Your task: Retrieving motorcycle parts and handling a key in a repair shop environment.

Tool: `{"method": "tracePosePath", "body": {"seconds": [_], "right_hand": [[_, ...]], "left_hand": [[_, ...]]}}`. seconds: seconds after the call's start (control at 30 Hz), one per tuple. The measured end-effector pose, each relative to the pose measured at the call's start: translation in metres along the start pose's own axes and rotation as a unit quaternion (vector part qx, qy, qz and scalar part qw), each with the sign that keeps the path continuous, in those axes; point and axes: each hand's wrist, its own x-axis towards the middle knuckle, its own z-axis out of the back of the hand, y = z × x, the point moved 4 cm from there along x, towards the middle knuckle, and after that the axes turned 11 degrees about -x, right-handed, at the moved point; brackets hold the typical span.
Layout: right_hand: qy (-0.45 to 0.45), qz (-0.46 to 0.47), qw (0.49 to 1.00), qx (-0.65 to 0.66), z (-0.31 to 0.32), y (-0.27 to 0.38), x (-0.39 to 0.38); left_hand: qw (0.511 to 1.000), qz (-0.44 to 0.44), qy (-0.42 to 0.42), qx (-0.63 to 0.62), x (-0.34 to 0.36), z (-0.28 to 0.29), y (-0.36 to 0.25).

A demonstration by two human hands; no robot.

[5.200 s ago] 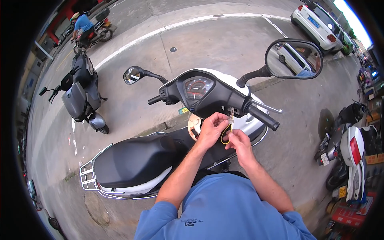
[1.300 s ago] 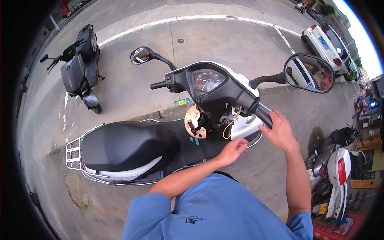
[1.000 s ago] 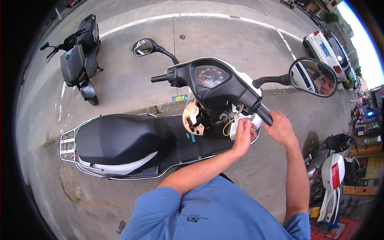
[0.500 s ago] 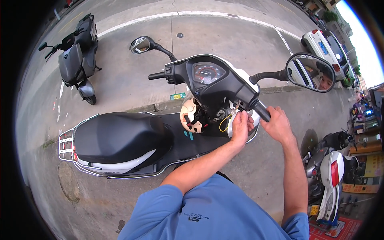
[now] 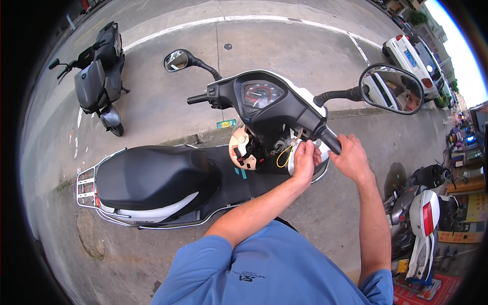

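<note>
A white and black scooter stands side-on before me, its black seat to the left and its handlebar with a round-dialled instrument panel to the right. My right hand is wrapped over the end of the black right handlebar grip. Just beneath that grip, my left hand has its fingers curled together; what they hold, if anything, is hidden. Beside its fingers hang a looped yellow cord and some pale wires. A cream helmet sits behind the front panel, above the footboard.
The right mirror and left mirror stick out on stalks. A dark grey scooter is parked at the far left. Another white scooter stands close on my right. A white car is farther off. A low kerb runs behind the scooter.
The view has shifted very slightly. Both hands stay at the right handlebar end, the left fingers moving only a little.
</note>
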Motion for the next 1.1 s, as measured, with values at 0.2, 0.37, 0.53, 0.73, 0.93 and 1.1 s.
{"method": "tracePosePath", "body": {"seconds": [0.2,0.37,0.53,0.73,0.93,1.1], "right_hand": [[-0.013,-0.003,1.0,0.006,0.001,0.001,-0.002],[-0.034,0.003,0.999,0.023,0.0,-0.002,-0.003],[-0.022,-0.004,0.999,0.031,-0.002,-0.002,-0.002],[-0.029,-0.001,0.999,0.032,-0.004,-0.004,-0.001],[-0.031,0.001,0.999,0.037,-0.003,-0.003,-0.002],[-0.024,-0.007,0.998,0.053,-0.005,-0.003,0.0]], "left_hand": [[1.0,0.002,-0.009,0.02,-0.001,0.0,-0.001],[1.0,0.009,0.003,0.021,-0.005,0.002,-0.003],[0.999,0.016,0.028,0.028,-0.009,0.014,-0.002],[0.983,0.127,0.098,0.093,-0.033,0.026,0.008],[0.955,0.191,0.12,0.194,-0.053,0.056,-0.006],[0.951,0.219,0.08,0.202,-0.059,0.093,-0.024]]}}
